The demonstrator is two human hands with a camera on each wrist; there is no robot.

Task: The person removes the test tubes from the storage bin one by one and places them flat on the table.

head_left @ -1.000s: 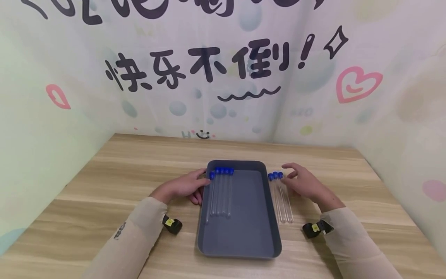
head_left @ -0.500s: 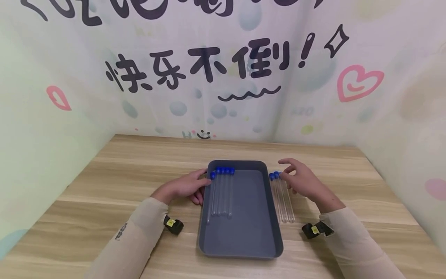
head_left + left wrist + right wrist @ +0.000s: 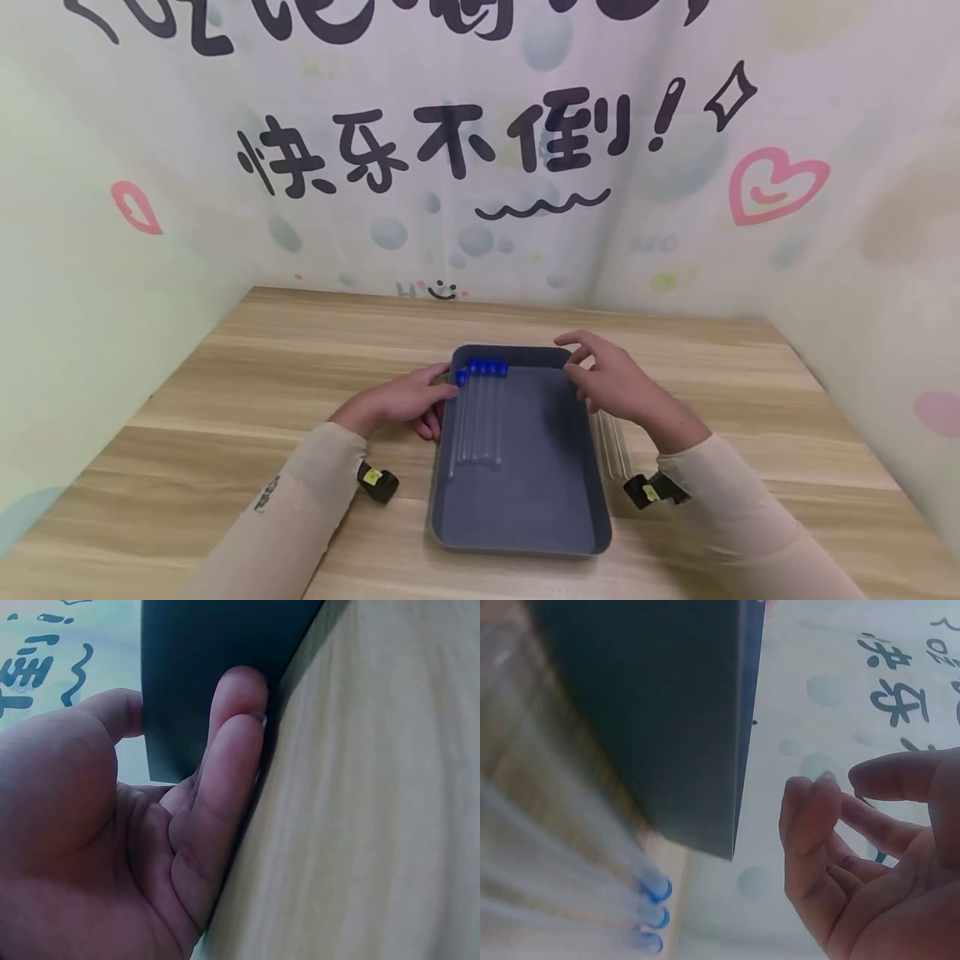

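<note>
A dark grey tray (image 3: 525, 500) lies on the wooden table (image 3: 262, 375). Several clear tubes with blue caps (image 3: 480, 412) lie side by side in its left half. My left hand (image 3: 435, 400) grips the tray's left wall (image 3: 195, 645), fingers (image 3: 232, 735) pressed against the outside and thumb at the rim. My right hand (image 3: 581, 358) hovers over the tray's far right corner with its fingers (image 3: 806, 810) loosely spread, holding nothing. Three more blue-capped tubes (image 3: 656, 915) lie on the table just right of the tray (image 3: 652, 697), partly hidden by that hand in the head view.
Printed backdrop walls (image 3: 480, 167) close the table in at the back and on both sides. Small black wrist units (image 3: 375, 483) sit under both forearms. Bare wood lies to the left of the tray and behind it.
My right hand has moved left from above the tubes on the table to above the tray's far right corner. The left hand and tray have stayed put.
</note>
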